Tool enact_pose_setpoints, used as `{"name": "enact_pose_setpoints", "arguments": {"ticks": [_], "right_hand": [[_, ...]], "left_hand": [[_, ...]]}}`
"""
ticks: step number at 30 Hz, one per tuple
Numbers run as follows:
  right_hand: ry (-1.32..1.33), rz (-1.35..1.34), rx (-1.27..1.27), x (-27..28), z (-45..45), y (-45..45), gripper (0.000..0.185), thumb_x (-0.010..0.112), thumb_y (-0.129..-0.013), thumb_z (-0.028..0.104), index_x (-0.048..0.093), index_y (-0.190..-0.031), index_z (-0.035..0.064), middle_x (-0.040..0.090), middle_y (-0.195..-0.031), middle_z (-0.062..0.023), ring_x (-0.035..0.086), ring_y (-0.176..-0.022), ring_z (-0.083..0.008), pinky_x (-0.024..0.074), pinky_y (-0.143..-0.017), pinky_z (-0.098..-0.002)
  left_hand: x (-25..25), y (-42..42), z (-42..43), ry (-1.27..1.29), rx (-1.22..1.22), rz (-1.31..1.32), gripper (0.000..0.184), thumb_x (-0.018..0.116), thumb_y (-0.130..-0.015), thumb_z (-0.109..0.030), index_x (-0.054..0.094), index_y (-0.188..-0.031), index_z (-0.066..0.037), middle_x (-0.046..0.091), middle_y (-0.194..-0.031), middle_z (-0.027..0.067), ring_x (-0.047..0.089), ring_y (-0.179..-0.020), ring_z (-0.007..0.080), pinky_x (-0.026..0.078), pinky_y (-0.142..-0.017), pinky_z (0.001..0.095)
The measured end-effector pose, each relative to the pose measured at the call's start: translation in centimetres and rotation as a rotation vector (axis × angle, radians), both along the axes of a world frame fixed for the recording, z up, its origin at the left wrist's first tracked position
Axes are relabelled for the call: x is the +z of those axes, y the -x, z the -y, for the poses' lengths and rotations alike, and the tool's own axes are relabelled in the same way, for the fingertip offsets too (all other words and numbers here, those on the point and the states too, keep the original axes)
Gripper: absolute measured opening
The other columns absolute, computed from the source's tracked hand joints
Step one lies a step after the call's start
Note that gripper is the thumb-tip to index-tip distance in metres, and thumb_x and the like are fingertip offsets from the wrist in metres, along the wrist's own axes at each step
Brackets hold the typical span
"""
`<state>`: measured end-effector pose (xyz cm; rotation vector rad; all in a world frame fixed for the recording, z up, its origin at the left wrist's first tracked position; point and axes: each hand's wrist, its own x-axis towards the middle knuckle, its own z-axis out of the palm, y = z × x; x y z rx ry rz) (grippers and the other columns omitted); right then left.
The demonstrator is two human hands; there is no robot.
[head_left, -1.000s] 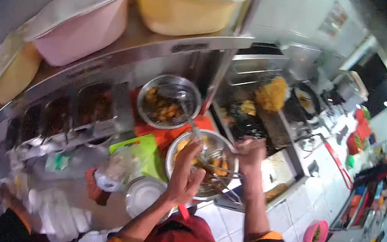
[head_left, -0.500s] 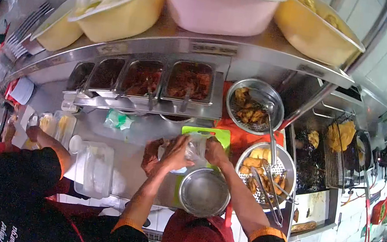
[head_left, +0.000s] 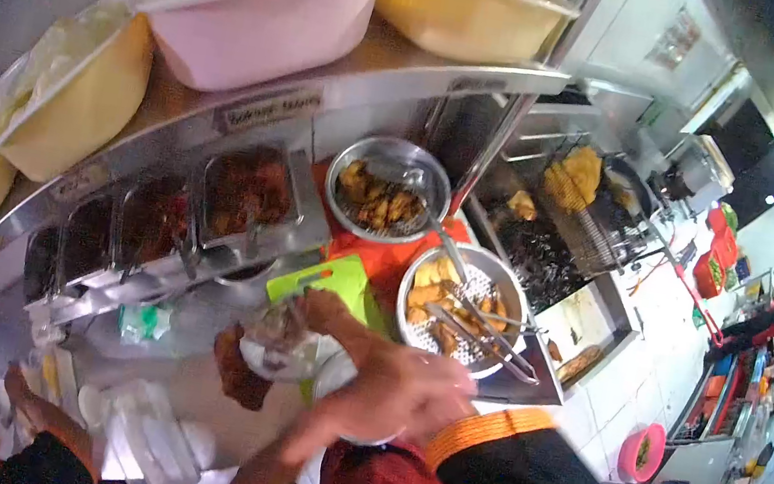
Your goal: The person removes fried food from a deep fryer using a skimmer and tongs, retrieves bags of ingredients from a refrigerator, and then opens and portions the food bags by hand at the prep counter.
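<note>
My right hand [head_left: 331, 316] grips the rim of a clear plastic bag [head_left: 282, 339] over the worktop; what is in the bag is hard to make out. Crossing above my right forearm is my left hand [head_left: 395, 385], somewhat blurred, its fingers stretched to the right with nothing visible in them. Beneath it, a round metal bowl [head_left: 338, 372] is mostly covered. A lime-green cutting board [head_left: 326, 278] lies behind my right hand. Left of the bag sits a reddish-brown piece [head_left: 235, 370] whose kind I cannot tell. Metal tongs [head_left: 497, 346] rest across a perforated bowl of fried pieces [head_left: 433, 300].
Behind stands another metal bowl [head_left: 381, 226] of fried pieces with a long-handled skimmer. A fryer [head_left: 541, 261] is to the right. Sauce trays [head_left: 248, 195] sit under a shelf holding basins [head_left: 261, 14]. A co-worker's hand [head_left: 28, 398] is at lower left, near plastic containers [head_left: 144, 437].
My left hand has left the plastic bag and swung right across my right forearm. My right hand still holds the bag. The view has turned to the right.
</note>
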<state>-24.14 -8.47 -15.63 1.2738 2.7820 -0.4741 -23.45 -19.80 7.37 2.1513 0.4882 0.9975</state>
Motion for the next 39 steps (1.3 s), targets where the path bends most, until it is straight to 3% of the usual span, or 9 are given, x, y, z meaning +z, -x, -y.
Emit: {"name": "enact_pose_setpoints", "arguments": {"ticks": [3, 5, 8, 10, 12, 17, 19, 22, 39], "right_hand": [[-0.454, 0.032, 0.093, -7.2, -0.1, -0.9, 0.021, 0.045, -0.081, 0.021, 0.058, -0.082, 0.0059, 0.058, -0.072, -0.0145, 0.061, -0.065, -0.0297, 0.0504, -0.059, -0.0430], [-0.189, -0.196, 0.102, 1.5, 0.3, -0.4, 0.021, 0.046, -0.079, 0.020, 0.059, -0.075, 0.0041, 0.058, -0.070, -0.0158, 0.060, -0.060, -0.0311, 0.0500, -0.059, -0.0444], [0.117, 0.116, -0.007, 5.9, 0.3, 0.4, 0.021, 0.054, -0.075, 0.019, 0.065, -0.084, 0.0041, 0.064, -0.086, -0.0183, 0.063, -0.081, -0.0325, 0.0503, -0.071, -0.0428], [-0.639, 0.432, -0.594, -2.3, 1.4, 1.3, 0.016, 0.052, -0.077, 0.013, 0.065, -0.083, 0.0048, 0.066, -0.082, -0.0135, 0.064, -0.071, -0.0289, 0.0500, -0.063, -0.0422], [0.102, -0.379, -0.131, 3.5, -0.2, -3.6, 0.020, 0.055, -0.076, 0.013, 0.065, -0.089, 0.0029, 0.066, -0.082, -0.0146, 0.064, -0.070, -0.0267, 0.0497, -0.064, -0.0394], [0.532, -0.905, -0.157, 10.8, 1.8, -6.3, 0.027, 0.069, -0.074, 0.005, 0.063, -0.099, -0.0008, 0.065, -0.087, -0.0103, 0.062, -0.072, -0.0105, 0.0513, -0.065, -0.0236], [0.437, -0.821, -0.089, 14.1, 2.8, -5.6, 0.029, 0.069, -0.073, 0.006, 0.063, -0.101, 0.0006, 0.065, -0.086, -0.0111, 0.062, -0.072, -0.0139, 0.0508, -0.066, -0.0265], [0.135, -0.664, 0.221, 15.5, 3.2, -4.8, 0.032, 0.060, -0.076, 0.005, 0.060, -0.107, 0.0073, 0.063, -0.093, -0.0174, 0.062, -0.079, -0.0296, 0.0506, -0.071, -0.0330], [0.837, -1.065, -0.218, 16.7, 3.8, -7.9, 0.026, 0.058, -0.081, -0.004, 0.056, -0.108, -0.0012, 0.064, -0.091, -0.0068, 0.061, -0.083, -0.0132, 0.0488, -0.074, -0.0253]], "left_hand": [[-3.9, -0.6, -2.7, 0.336, 0.001, -0.664, 0.031, 0.049, -0.089, -0.027, 0.064, -0.094, -0.001, 0.064, -0.086, 0.0151, 0.062, -0.084, 0.0279, 0.047, -0.079, 0.0372], [4.1, -3.5, 0.7, 0.289, -0.517, -0.031, 0.035, 0.051, -0.086, -0.034, 0.066, -0.086, -0.002, 0.063, -0.076, 0.0176, 0.062, -0.073, 0.0287, 0.047, -0.073, 0.0378], [-2.5, -0.6, -3.3, 0.173, 0.018, -0.437, 0.027, 0.051, -0.086, -0.026, 0.062, -0.083, -0.002, 0.062, -0.071, 0.0145, 0.061, -0.072, 0.0272, 0.046, -0.072, 0.0376], [-5.8, 4.7, -4.6, 0.217, 0.567, -0.277, 0.026, 0.049, -0.087, -0.027, 0.060, -0.087, -0.003, 0.061, -0.071, 0.0146, 0.062, -0.071, 0.0268, 0.047, -0.067, 0.0367], [-7.5, 8.2, -4.0, 0.382, 0.843, 0.021, 0.027, 0.050, -0.088, -0.030, 0.059, -0.091, -0.005, 0.061, -0.073, 0.0140, 0.061, -0.069, 0.0255, 0.047, -0.063, 0.0343], [-12.6, 11.3, -2.6, 0.649, 1.150, 0.627, 0.034, 0.051, -0.088, -0.039, 0.059, -0.089, -0.007, 0.062, -0.075, 0.0054, 0.058, -0.068, 0.0208, 0.046, -0.067, 0.0292], [-13.4, 9.8, -2.6, 1.324, 0.800, 0.985, 0.032, 0.048, -0.090, -0.039, 0.058, -0.088, -0.009, 0.060, -0.080, 0.0015, 0.056, -0.072, 0.0192, 0.046, -0.068, 0.0280], [-15.5, 8.5, -3.0, 1.392, 0.260, 1.455, 0.032, 0.045, -0.091, -0.039, 0.057, -0.090, -0.009, 0.059, -0.085, 0.0032, 0.057, -0.077, 0.0199, 0.048, -0.070, 0.0330], [-11.8, 8.0, -2.1, 1.306, 0.199, 1.512, 0.046, 0.030, -0.095, -0.031, 0.047, -0.121, 0.002, 0.049, -0.125, 0.0159, 0.048, -0.110, 0.0272, 0.042, -0.089, 0.0381]]}}
